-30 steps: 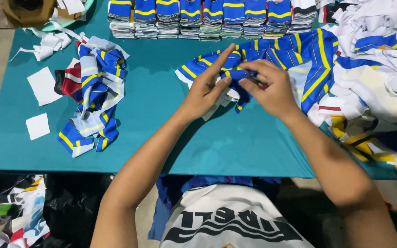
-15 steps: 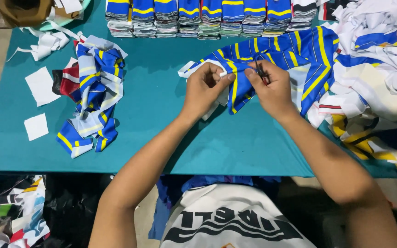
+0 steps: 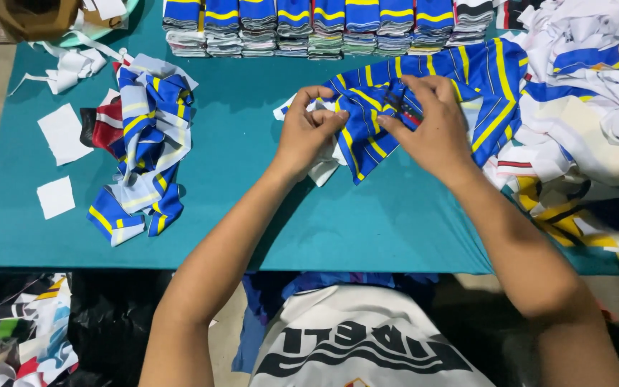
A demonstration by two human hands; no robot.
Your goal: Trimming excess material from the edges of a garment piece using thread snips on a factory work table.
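Hands at mid-bench, both closed on one blue cloth piece with yellow stripes [image 3: 395,122], which lies on the teal bench [image 3: 252,215] just below a row of folded stacks [image 3: 309,25].

Change since half a second ago: both hands have drawn closer together and the cloth between them has bunched; judged, the piece is being gathered or folded along its near edge.

Left hand [image 3: 309,129]: fingers curled, pinching the cloth's left edge together with a white scrap.
Right hand [image 3: 431,129]: palm down, fingertips pressing and gripping the cloth's middle.
Forearms: both reach forward from the bench's near edge, converging.

Nearby: loose pile of blue, white and yellow strips [image 3: 145,143] well to the left; white paper squares [image 3: 62,132]; heap of mixed cloth [image 3: 589,93] touching the piece on the right.
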